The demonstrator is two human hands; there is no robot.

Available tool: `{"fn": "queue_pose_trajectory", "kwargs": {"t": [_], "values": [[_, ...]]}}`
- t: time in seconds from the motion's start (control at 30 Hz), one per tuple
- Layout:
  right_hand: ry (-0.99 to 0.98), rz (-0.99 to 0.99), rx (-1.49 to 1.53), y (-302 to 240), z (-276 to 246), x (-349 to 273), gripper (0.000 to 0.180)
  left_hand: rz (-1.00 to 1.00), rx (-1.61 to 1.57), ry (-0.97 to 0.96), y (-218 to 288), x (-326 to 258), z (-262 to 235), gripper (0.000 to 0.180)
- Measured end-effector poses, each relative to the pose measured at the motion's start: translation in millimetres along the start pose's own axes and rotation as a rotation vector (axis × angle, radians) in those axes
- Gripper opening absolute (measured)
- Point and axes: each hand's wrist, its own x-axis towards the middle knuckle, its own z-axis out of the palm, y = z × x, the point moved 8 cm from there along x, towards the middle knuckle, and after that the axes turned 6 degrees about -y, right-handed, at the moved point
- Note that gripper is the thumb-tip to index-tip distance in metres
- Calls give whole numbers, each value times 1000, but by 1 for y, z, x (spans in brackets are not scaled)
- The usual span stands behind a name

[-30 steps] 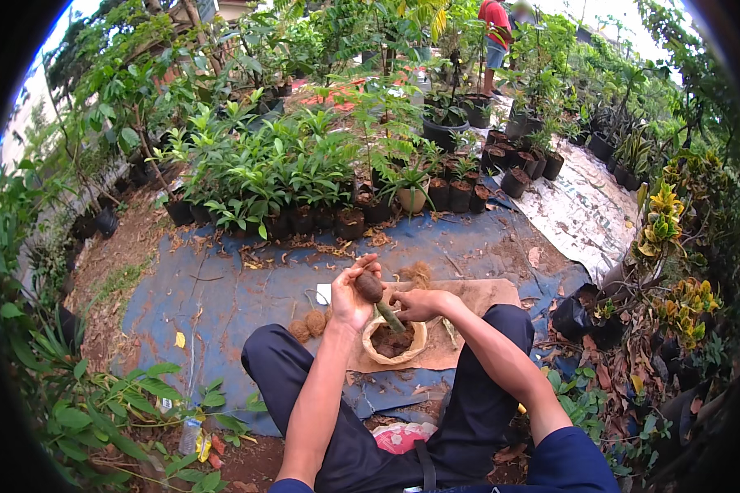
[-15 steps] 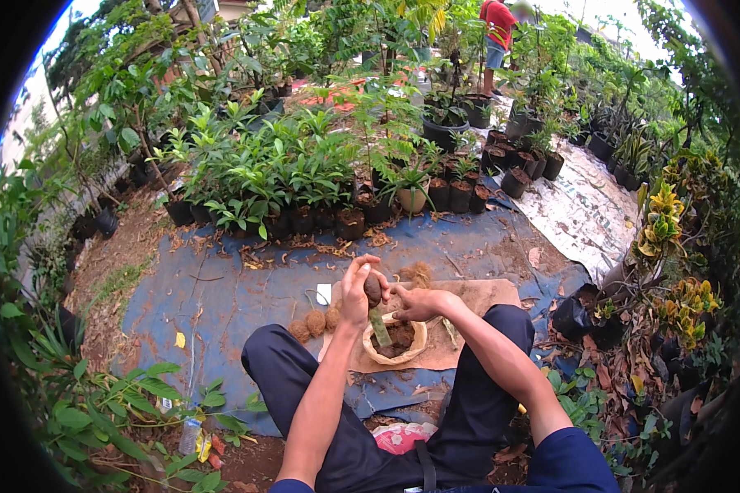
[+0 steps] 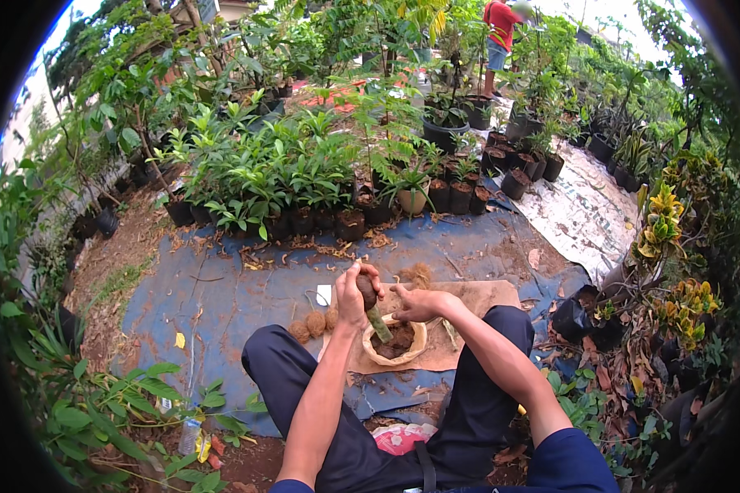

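brown lump (image 3: 365, 291) with green stem (image 3: 379, 325) is grasped by left hand (image 3: 352, 301); right hand's (image 3: 420, 305) grip i cannot tell.

1. Your left hand (image 3: 353, 301) covers part of the brown ball (image 3: 367, 289).
2. Some fingertips of your right hand (image 3: 420, 305) are hidden.
3. The green stem (image 3: 379, 324) blocks some soil (image 3: 402, 335) from your view.
4. The lower edge cuts off your blue sleeves (image 3: 571, 462).
5. The distant person (image 3: 501, 31) has a blurred head.
6. You cannot identify the white piece (image 3: 324, 293); it is too small.
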Motion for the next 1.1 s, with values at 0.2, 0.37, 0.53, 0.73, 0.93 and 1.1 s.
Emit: {"fn": "queue_pose_trajectory", "kwargs": {"t": [0.2, 0.37, 0.53, 0.73, 0.93, 1.1], "values": [[-11, 5, 6, -2, -1, -2, 86, -19, 88, -36, -7, 3, -4, 59], [-43, 20, 66, 1, 2, -1, 83, -25, 37, -6, -10, 7, -13, 48], [-14, 24, 4, 5, 3, 4, 84, -11, -195, 3, -15, 9, -7, 29], [41, 11, -32, 8, 2, 4, 83, -115, -99, 26, -12, 7, -14, 29], [-30, 47, -36, 10, 5, 5, 75, -153, -218, -36, -18, 7, -7, 37], [-36, 33, -36, 10, 6, 5, 69, -186, -172, -157, -21, 7, -10, 40]]}}
